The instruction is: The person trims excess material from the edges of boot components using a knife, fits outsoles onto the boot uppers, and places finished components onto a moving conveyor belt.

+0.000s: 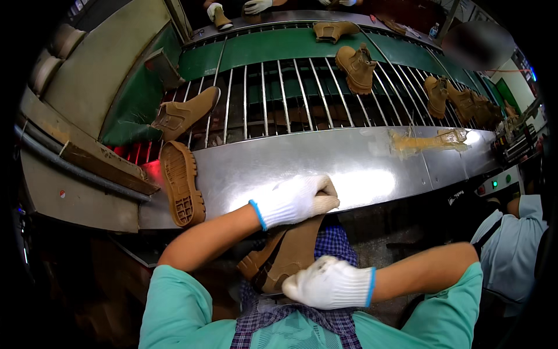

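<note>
A tan ankle boot (297, 247) rests across my lap, with its chunky brown sole turned to the left. My left hand (295, 200), in a white knit glove with a blue cuff, has its fingers curled at the upper end of the boot, by the bench edge. Gloved the same way, my right hand (331, 283) grips the lower end near the boot's opening; its fingertips are partly hidden. On the metal bench to the left lies another boot with its treaded sole (182, 183) facing up. Just beyond it, a tan boot (186, 113) lies on its side on the rollers.
Past the metal bench (279, 168) runs a roller conveyor (282, 96) and a green belt (250, 49). Boots stand on it (356, 68), several more at right. Yellowed tape (430, 141) covers part of the bench. Gloved co-workers' hands (257, 6) work opposite; another person (511, 247) sits right.
</note>
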